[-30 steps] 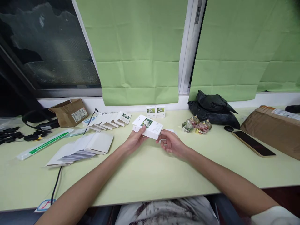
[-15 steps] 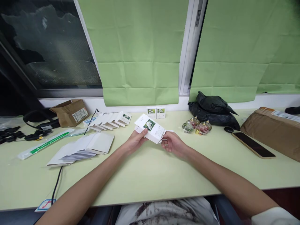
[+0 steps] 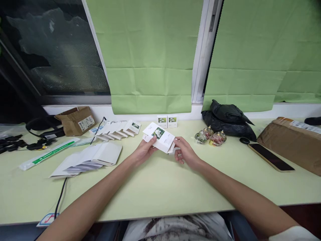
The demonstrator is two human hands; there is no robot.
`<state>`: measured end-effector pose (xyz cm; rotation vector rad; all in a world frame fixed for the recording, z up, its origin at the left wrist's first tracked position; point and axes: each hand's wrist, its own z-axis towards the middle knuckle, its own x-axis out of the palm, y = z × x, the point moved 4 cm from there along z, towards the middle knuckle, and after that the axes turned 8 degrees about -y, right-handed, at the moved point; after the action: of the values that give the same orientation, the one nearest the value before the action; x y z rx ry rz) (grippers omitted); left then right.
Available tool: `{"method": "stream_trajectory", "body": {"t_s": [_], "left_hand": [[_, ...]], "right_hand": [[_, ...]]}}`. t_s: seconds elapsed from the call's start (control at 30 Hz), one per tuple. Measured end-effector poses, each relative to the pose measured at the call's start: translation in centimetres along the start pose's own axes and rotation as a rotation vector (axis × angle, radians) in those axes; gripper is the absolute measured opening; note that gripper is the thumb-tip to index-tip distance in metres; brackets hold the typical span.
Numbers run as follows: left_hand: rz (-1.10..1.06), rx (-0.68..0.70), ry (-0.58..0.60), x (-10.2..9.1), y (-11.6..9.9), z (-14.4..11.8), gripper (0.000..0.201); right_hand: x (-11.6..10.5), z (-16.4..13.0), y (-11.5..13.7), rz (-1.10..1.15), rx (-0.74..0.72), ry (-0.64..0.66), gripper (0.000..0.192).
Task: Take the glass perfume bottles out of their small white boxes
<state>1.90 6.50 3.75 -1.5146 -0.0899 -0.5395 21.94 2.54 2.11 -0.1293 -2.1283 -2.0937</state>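
Above the middle of the pale green tabletop (image 3: 160,187), the left hand (image 3: 144,151) and the right hand (image 3: 184,153) together grip a small white carton (image 3: 159,137) printed with a flower picture, one hand at each end, the carton tilted and raised clear of the surface. Just behind it stand two small boxes (image 3: 167,121); a fanned row of flat cartons (image 3: 117,129) lies to the left, glass bottles (image 3: 210,136) and a phone (image 3: 271,157) to the right.

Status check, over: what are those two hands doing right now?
Left hand and right hand both grip small white flower-print carton, raised above table. Nothing between them.
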Motion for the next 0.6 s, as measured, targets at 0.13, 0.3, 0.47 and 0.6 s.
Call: {"method": "stream_trajectory", "body": {"t_s": [0.13,0.3,0.47,0.6], "left_hand": [[-0.03,-0.017,0.005,0.15,-0.02,-0.1,0.048],[-0.023,-0.021,0.04,0.26,0.02,-0.28,0.047],[-0.009,-0.043,0.102,0.35,0.14,-0.43,0.051],[-0.016,-0.036,0.082,0.07,0.19,-0.24,0.049]], "right_hand": [[0.08,0.01,-0.23,-0.063,-0.051,-0.007,0.034],[0.21,-0.03,-0.24,-0.096,-0.028,-0.024,0.032],[0.42,-0.02,-0.43,-0.155,-0.061,-0.016,0.034],[0.56,0.07,-0.72,-0.11,-0.074,0.091,0.048]]}}
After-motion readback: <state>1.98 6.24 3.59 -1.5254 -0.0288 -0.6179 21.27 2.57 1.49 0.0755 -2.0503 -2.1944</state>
